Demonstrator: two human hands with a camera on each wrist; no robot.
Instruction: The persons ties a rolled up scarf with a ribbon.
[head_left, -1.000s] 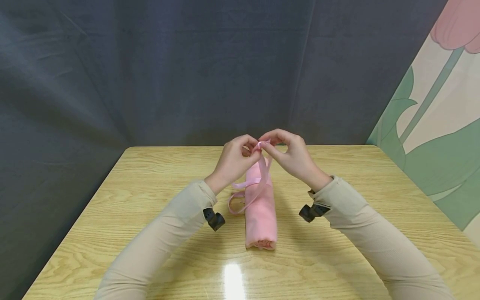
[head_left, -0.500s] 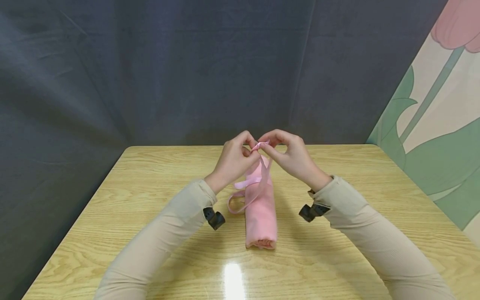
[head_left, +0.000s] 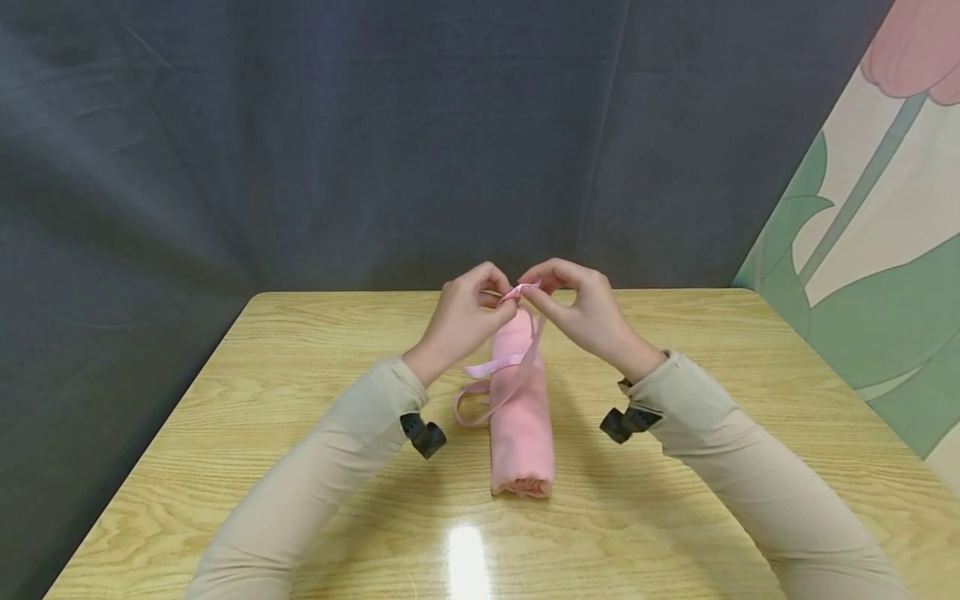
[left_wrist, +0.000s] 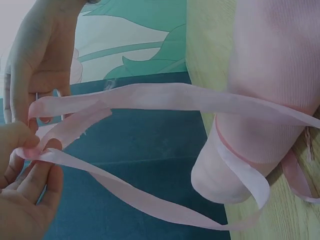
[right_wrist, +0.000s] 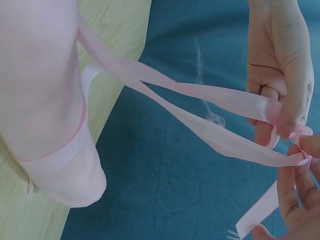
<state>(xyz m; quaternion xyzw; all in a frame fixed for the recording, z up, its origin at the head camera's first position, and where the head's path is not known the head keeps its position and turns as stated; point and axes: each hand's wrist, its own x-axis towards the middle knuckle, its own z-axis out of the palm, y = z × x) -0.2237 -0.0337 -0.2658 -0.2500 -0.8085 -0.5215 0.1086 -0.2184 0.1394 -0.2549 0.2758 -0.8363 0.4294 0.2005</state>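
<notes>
A rolled pink cloth [head_left: 522, 433] lies lengthwise on the table, with a pink ribbon [head_left: 517, 387] around it. Above the roll's far end, my left hand [head_left: 467, 315] pinches the ribbon between thumb and fingers. My right hand [head_left: 583, 315] pinches it just to the right, fingertips close to the left ones. In the left wrist view, two ribbon strands [left_wrist: 165, 97] stretch from the roll to the fingers, where a small fold or loop is gathered. A frayed ribbon end [right_wrist: 257, 212] hangs below the right hand in the right wrist view. Fingertips partly hide the gathered part.
The wooden table [head_left: 315, 367] extends on both sides of the roll. A dark curtain [head_left: 420, 150] hangs behind its far edge, and a wall with a painted flower [head_left: 877, 250] stands at the right. Small black cameras sit on both wrists.
My left hand has shifted slightly left, and the ribbon strands below the hands have moved toward the right. The right hand and the roll have stayed nearly in place.
</notes>
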